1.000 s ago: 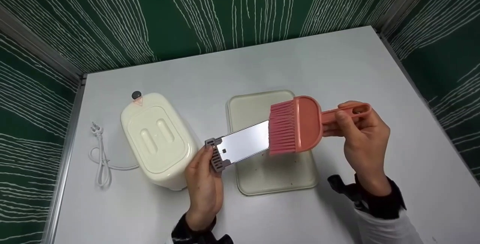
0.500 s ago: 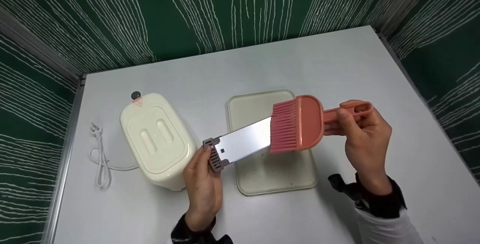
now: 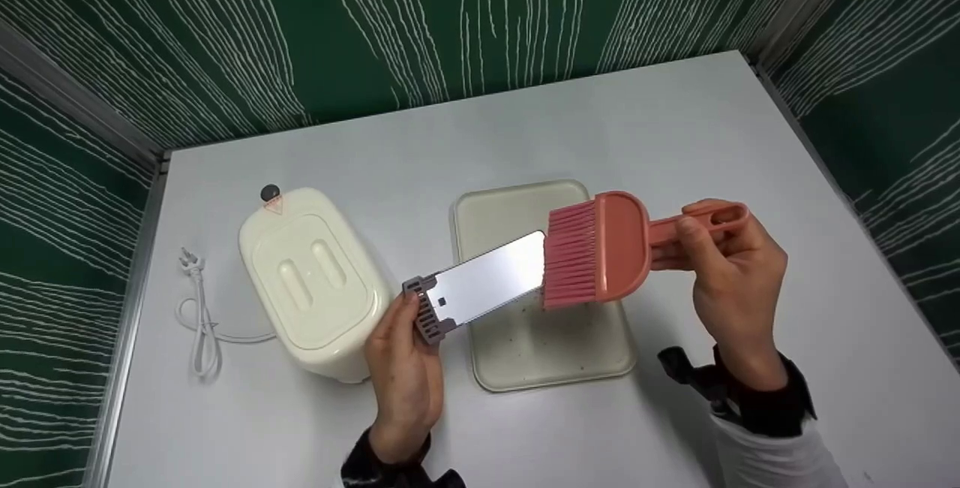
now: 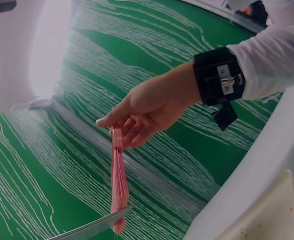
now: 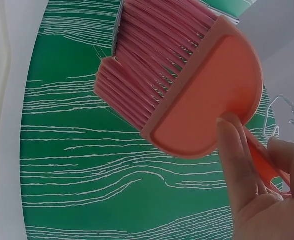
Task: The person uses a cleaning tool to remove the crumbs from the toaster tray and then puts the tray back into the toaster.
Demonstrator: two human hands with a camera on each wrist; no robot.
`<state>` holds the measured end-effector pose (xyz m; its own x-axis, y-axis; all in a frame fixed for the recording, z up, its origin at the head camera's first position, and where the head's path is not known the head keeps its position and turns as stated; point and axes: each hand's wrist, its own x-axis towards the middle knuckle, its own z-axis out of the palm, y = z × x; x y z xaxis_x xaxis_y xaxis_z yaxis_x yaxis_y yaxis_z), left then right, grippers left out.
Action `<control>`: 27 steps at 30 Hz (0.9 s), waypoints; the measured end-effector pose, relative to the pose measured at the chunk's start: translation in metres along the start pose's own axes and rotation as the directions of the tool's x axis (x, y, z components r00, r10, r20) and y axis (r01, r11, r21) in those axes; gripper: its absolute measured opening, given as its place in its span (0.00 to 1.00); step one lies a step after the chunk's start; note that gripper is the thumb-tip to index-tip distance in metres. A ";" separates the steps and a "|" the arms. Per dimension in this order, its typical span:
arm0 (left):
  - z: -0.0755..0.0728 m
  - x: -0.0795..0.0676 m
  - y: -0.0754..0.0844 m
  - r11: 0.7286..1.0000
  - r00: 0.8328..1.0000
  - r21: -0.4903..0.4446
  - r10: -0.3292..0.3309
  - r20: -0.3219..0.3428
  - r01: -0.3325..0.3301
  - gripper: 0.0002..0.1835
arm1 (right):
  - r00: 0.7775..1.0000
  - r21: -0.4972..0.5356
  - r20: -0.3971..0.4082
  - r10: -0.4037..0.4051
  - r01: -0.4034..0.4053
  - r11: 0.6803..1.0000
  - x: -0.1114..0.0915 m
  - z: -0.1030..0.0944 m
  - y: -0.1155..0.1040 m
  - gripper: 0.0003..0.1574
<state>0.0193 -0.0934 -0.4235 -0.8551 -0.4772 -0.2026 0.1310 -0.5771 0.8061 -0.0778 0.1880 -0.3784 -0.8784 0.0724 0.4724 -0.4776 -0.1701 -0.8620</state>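
Observation:
My left hand point(image 3: 405, 379) pinches the grey slotted end of a shiny metal crumb tray point(image 3: 491, 281), which tilts up toward the right above a beige serving tray point(image 3: 555, 360). The handle of a coral-pink brush point(image 3: 622, 248) is gripped by my right hand point(image 3: 739, 285), thumb on top. Its pink bristles meet the far end of the crumb tray. From the left wrist view, the bristles point(image 4: 119, 185) hang down over the metal edge point(image 4: 94, 227). The right wrist view has the brush head up close, bristles bent apart at that edge. My left hand is out of both wrist views.
A cream toaster point(image 3: 315, 278) with a lid stands left of the left hand, very near it. Its white cord and plug point(image 3: 201, 308) lie at the table's left. Dark specks dot the beige tray. Green patterned walls enclose the table's back and sides.
The brush has shifted slightly to the right, out toward the crumb tray's far end. The crumb tray and left hand have drifted a little left. Both grips stay the same.

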 end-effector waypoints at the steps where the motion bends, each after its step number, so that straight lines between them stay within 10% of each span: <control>1: 0.000 0.000 0.000 1.000 1.000 0.001 0.003 0.002 -0.003 0.17 | 1.000 -0.002 0.000 0.002 -0.002 1.000 0.000 0.000 0.000 0.07; 27: 0.000 0.001 0.001 1.000 0.999 -0.008 0.017 -0.031 -0.017 0.17 | 0.997 -0.007 -0.070 -0.030 0.029 1.000 0.001 -0.001 -0.007 0.05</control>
<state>0.0190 -0.0945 -0.4232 -0.8367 -0.5073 -0.2064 0.1497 -0.5743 0.8048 -0.0752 0.1902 -0.3727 -0.8629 0.1460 0.4838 -0.5033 -0.1613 -0.8490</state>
